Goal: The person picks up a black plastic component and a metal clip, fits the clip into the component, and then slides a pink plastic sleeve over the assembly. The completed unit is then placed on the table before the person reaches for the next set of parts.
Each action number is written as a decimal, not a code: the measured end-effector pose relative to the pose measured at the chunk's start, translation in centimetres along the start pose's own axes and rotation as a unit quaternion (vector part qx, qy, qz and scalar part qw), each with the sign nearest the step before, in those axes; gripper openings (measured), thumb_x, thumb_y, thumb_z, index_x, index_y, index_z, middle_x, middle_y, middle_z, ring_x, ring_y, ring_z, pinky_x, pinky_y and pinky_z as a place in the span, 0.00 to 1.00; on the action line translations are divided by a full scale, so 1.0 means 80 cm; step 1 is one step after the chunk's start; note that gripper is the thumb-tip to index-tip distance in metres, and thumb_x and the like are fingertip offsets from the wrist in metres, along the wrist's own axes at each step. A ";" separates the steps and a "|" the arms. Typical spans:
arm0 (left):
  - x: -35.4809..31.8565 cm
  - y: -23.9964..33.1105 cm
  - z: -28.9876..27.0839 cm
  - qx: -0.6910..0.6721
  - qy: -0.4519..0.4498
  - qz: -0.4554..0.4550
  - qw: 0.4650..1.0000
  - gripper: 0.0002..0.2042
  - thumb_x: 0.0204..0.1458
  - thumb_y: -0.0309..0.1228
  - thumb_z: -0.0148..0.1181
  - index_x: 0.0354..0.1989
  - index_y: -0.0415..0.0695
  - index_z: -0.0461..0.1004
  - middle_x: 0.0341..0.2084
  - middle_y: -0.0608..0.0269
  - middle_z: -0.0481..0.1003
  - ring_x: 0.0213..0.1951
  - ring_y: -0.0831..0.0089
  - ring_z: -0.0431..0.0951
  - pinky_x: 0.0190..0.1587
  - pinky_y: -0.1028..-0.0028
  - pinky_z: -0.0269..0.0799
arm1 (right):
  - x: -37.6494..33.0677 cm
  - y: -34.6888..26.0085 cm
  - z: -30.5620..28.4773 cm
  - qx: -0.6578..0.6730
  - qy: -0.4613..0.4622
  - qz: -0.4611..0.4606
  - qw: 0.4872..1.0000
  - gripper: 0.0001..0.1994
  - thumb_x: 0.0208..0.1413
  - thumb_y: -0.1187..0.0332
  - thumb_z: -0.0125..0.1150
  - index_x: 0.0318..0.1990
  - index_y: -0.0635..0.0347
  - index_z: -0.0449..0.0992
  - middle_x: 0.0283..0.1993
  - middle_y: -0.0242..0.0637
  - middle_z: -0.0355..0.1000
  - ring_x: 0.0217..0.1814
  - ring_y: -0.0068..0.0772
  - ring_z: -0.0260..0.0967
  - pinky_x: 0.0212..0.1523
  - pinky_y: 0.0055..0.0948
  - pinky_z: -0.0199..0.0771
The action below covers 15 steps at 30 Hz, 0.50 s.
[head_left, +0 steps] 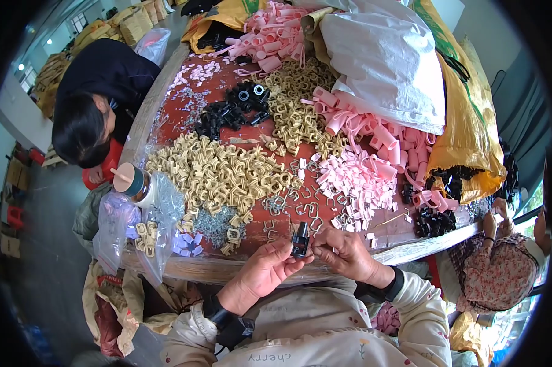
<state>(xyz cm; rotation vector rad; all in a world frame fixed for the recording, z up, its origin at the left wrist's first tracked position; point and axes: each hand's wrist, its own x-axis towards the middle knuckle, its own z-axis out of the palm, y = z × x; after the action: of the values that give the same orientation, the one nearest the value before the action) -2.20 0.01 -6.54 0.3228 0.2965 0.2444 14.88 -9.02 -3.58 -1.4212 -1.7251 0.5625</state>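
Observation:
Close to the table's front edge, my left hand point(262, 270) grips a small black plastic part point(300, 240) with a narrow upright neck, between thumb and fingers. My right hand point(351, 254) is closed in a pinch just to the right of that part; whatever its fingertips hold is too small to make out. Beyond my hands lie loose metal wire loops point(313, 210). A big heap of cream plastic buckle-like pieces point(218, 171) spreads to the left, with tiny clear bits point(213, 225) below it. To the right is a pile of small pink pieces point(355, 183).
Pink tubes with straps point(383, 137) and black parts point(233, 110) lie farther back, beside a white sack point(386, 67) and a yellow sack point(468, 140). A lidded jar point(135, 183) and plastic bags stand at the left edge. One person point(95, 101) bends at left; another sits right.

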 end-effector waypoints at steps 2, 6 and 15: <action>-0.001 0.000 0.000 -0.007 -0.002 -0.004 1.000 0.09 0.50 0.29 0.48 0.37 0.38 0.67 0.36 0.57 0.70 0.40 0.64 0.71 0.40 0.77 0.70 | -0.001 -0.004 0.000 0.058 -0.002 0.057 0.997 0.05 0.50 0.71 0.51 0.30 0.63 0.65 0.22 0.30 0.63 0.24 0.18 0.59 0.23 0.20 0.60; -0.002 0.000 -0.001 0.027 0.003 0.009 1.000 0.09 0.49 0.28 0.49 0.38 0.38 0.66 0.36 0.58 0.70 0.39 0.65 0.72 0.39 0.78 0.70 | 0.001 -0.014 -0.005 0.241 -0.011 0.202 0.949 0.04 0.49 0.72 0.52 0.28 0.62 0.66 0.22 0.31 0.61 0.23 0.21 0.57 0.25 0.20 0.59; -0.008 -0.008 0.017 0.097 0.055 0.007 0.994 0.12 0.48 0.26 0.49 0.42 0.39 0.65 0.35 0.60 0.70 0.35 0.68 0.73 0.35 0.78 0.71 | -0.007 -0.011 0.009 0.286 0.008 0.197 0.938 0.04 0.50 0.72 0.50 0.27 0.63 0.64 0.22 0.30 0.60 0.23 0.22 0.55 0.24 0.20 0.56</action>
<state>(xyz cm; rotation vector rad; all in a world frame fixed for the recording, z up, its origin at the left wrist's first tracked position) -2.27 -1.16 -5.41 0.5047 0.4278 0.2487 13.79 -9.65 -3.50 -1.3254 -1.1175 1.1596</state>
